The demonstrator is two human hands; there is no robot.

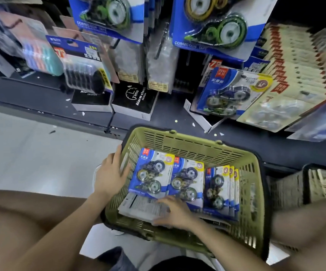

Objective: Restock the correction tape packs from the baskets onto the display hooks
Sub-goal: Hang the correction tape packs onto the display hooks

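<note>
Blue is the colour of the card on the correction tape packs (151, 174), each with three round dispensers under a clear blister. They are in the olive-green slotted plastic basket (187, 142) at the lower centre of the frame. Two lie face up side by side, a row of upright packs (219, 190) stands toward the right wall, and some pale face-down packs (138, 207) lie at the near edge.

The left hand (109, 177) reaches over the left wall of the basket. Its fingers are nearly straight and close together at the left edge of the first pack, and the thumb points up beside the rim. The right hand (174, 212) lies on the pale packs with its fingers spread and flat; neither hand pinches anything yet.

The step in hand seems to be gathering packs. It would go well to slide the fingers under one edge, collect several with all hang holes on the same side, and keep the blisters facing forward.

One hanging pack of the same kind (230, 92) shows at the middle right, above the basket. Black alarm clock boxes (136, 100) stand at upper centre.
</note>
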